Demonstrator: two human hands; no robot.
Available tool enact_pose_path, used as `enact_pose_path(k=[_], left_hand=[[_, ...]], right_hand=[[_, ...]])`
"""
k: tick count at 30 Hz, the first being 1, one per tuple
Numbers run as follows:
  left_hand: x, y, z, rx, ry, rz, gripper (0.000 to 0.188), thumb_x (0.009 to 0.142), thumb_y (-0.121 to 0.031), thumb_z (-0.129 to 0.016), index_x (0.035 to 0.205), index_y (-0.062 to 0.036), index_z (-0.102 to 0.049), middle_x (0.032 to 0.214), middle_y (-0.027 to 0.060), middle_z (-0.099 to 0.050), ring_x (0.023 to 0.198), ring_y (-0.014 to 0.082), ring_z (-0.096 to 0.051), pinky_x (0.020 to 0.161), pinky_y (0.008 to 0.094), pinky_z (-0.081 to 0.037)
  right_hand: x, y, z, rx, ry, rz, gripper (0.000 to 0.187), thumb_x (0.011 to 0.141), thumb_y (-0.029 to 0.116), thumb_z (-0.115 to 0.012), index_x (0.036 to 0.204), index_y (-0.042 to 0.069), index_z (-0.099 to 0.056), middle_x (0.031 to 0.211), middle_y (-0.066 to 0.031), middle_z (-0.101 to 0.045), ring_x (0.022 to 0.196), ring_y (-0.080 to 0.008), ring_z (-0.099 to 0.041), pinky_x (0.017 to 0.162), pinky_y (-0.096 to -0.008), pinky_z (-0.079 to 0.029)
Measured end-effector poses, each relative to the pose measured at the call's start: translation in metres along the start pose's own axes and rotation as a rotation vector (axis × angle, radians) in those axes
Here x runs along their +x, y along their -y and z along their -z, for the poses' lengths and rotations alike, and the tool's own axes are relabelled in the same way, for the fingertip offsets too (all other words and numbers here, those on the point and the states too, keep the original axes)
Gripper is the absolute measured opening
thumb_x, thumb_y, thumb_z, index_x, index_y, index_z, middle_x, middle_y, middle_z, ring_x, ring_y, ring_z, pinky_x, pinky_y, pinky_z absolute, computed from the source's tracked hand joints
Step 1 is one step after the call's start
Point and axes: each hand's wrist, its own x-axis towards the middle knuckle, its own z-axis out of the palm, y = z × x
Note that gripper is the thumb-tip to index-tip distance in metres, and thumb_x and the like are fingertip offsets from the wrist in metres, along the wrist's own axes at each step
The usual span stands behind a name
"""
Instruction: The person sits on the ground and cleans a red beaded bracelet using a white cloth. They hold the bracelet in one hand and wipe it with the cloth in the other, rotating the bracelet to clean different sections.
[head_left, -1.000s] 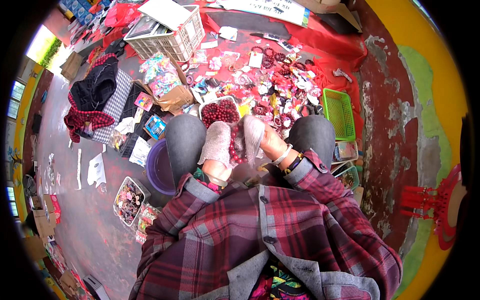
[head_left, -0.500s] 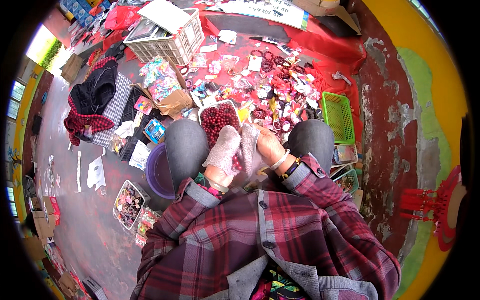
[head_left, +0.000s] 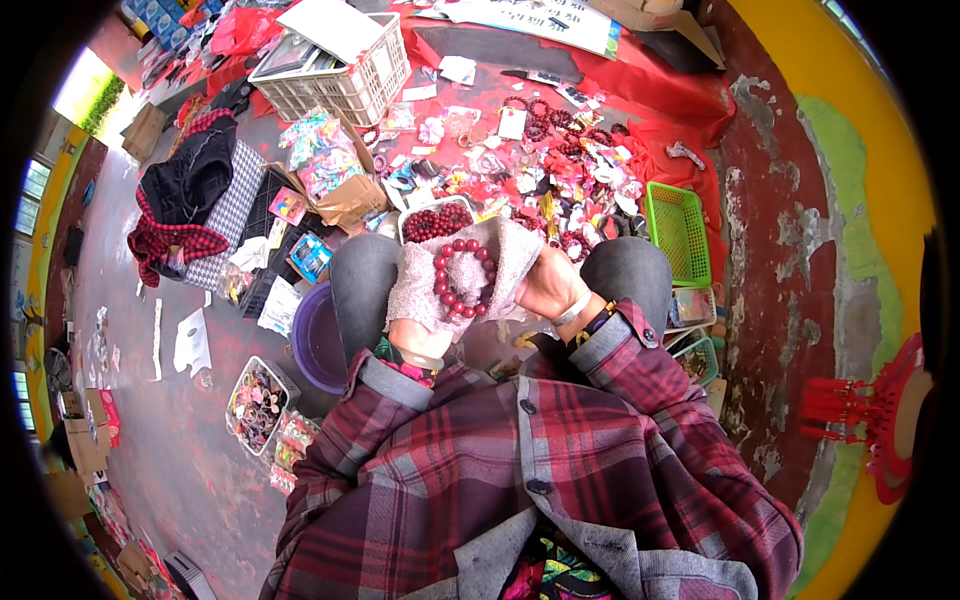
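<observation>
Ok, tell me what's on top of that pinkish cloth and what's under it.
On the pinkish cloth lies a red bead bracelet. The left hand is underneath, its fingers covered. Anything else under there is hidden.

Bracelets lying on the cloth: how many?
1: the red bracelet forms a ring on the cloth, left of the right hand. Others could hide in the folds.

On the right there is a green basket [head_left: 680,235], and farther right a red ornament [head_left: 890,420] on the painted wall [head_left: 860,200]. On the left, a purple basin [head_left: 299,345] stands on the floor [head_left: 190,450], near a small basket [head_left: 287,378] of mixed pieces [head_left: 257,408]. Farther away are a dark jacket [head_left: 185,180] with red checks and a pale crate [head_left: 315,100].
</observation>
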Motion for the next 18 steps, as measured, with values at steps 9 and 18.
enact_pose_path(k=[9,18], left_hand=[[0.003,0.001,-0.011,0.383,0.149,-0.068,0.032,0.095,-0.031,-0.043,0.114,-0.0071,-0.052,0.112,0.008,-0.057,0.101,0.0261,-0.056,0.087,0.0393,-0.047],[0.002,0.011,-0.017,0.088,-0.109,0.248,0.052,0.093,-0.055,-0.035,0.114,-0.011,-0.054,0.102,0.0053,-0.061,0.094,0.022,-0.059,0.081,0.0377,-0.049]], right_hand=[[0.001,-0.01,-0.004,-0.259,-0.089,0.077,0.034,0.09,0.023,-0.06,0.119,0.006,-0.055,0.111,-0.0035,-0.062,0.098,-0.0136,-0.06,0.085,-0.0311,-0.049],[-0.002,-0.014,-0.013,-0.476,-0.175,0.152,0.023,0.091,0.026,-0.058,0.099,0.005,-0.061,0.088,0.0022,-0.062,0.077,-0.0054,-0.057,0.07,-0.022,-0.048]])
